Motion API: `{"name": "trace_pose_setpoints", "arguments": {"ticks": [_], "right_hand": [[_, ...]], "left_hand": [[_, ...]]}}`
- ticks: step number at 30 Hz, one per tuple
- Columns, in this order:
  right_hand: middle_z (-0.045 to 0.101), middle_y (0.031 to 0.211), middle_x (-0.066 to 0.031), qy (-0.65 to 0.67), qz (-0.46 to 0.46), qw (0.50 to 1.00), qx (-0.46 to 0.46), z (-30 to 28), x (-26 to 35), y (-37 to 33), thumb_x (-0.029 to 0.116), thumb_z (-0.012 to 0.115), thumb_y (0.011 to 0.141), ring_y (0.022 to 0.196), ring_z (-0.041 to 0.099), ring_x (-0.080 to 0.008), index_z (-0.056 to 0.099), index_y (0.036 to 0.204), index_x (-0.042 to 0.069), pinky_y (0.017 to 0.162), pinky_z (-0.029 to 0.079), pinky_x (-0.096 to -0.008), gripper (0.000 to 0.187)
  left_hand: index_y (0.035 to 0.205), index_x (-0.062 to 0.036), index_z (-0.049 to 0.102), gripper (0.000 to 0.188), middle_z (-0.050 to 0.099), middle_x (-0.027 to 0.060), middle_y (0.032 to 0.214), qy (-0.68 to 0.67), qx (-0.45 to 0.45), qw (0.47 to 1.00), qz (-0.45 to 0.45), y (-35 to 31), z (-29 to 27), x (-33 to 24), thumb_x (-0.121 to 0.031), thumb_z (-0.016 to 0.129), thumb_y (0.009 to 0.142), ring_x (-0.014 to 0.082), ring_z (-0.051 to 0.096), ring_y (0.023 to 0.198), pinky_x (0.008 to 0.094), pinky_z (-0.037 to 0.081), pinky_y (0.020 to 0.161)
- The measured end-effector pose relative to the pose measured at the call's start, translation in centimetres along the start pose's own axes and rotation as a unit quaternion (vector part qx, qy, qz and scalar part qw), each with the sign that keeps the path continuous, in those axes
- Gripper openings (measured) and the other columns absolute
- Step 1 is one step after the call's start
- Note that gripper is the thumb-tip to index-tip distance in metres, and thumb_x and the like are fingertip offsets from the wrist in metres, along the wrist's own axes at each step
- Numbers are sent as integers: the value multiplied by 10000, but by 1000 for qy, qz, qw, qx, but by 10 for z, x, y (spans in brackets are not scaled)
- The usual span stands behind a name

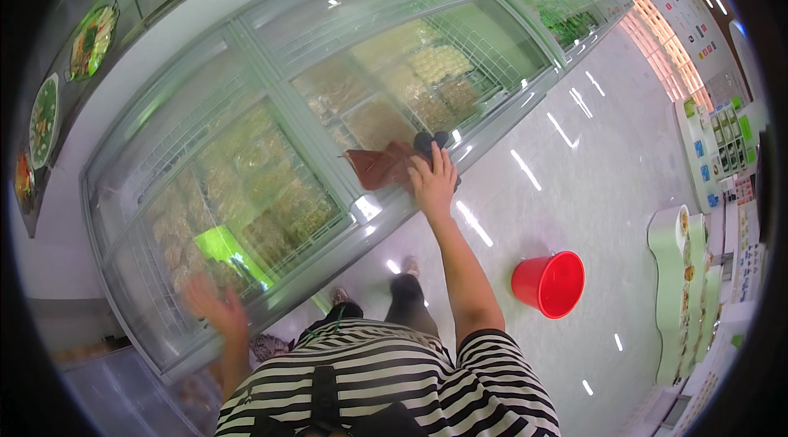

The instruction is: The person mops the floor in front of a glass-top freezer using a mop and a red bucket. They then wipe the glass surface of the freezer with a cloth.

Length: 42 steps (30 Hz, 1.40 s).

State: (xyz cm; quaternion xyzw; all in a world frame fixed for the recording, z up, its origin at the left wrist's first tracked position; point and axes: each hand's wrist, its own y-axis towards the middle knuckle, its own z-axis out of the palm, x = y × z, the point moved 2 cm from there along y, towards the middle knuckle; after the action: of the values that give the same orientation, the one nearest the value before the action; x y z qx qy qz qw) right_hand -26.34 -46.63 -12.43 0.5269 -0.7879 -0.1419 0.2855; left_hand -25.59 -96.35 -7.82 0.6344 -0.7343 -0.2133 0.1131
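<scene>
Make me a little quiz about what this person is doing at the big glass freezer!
1. True or false: the right hand presses a brown cloth on the freezer lid.
2. What colour is the bucket on the floor?
3. Which hand looks blurred: A left hand, B right hand?

Key: 1 true; 2 red; 3 A.
</scene>
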Motion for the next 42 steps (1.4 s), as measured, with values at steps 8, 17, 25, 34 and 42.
{"name": "trace_pose_setpoints", "arguments": {"ticks": [8,17,25,34,42], "right_hand": [[493,1299,-141,70,5,994,-84,-3,-139,78,187,641,754,1197,441,-354,657,1000,163,1023,319,-464,247],[546,1169,-112,50,42,997,-32,-3,-279,153,163,585,739,1116,471,-337,632,925,141,934,342,-495,193],[573,1105,-73,115,-61,991,19,-11,-239,136,148,632,642,1084,495,-280,639,813,148,888,349,-469,172],[580,1184,-73,124,-95,988,-11,-8,-329,189,63,588,666,1146,486,-310,624,800,122,978,338,-432,151],[508,1288,-128,-3,65,998,-8,29,-432,252,160,593,761,1242,408,-349,617,1023,139,1053,263,-515,265]], "left_hand": [[1343,8,371,603,347,225,1407,-241,58,962,111,52,46,-249,-167,631,828,413,271,1337,544,141,1101],[1352,23,346,602,310,245,1411,-143,-10,990,-9,73,127,-339,-243,597,874,422,258,1324,543,138,1107],[1374,-12,353,573,329,206,1426,-46,5,999,10,72,129,-345,-260,557,901,371,283,1338,530,124,1113],[1368,-9,371,538,345,200,1430,-51,6,998,20,78,132,-350,-244,533,911,367,289,1341,520,122,1112],[1374,7,349,567,316,221,1445,-12,36,999,10,82,127,-354,-253,513,898,393,263,1351,558,115,1104]]}}
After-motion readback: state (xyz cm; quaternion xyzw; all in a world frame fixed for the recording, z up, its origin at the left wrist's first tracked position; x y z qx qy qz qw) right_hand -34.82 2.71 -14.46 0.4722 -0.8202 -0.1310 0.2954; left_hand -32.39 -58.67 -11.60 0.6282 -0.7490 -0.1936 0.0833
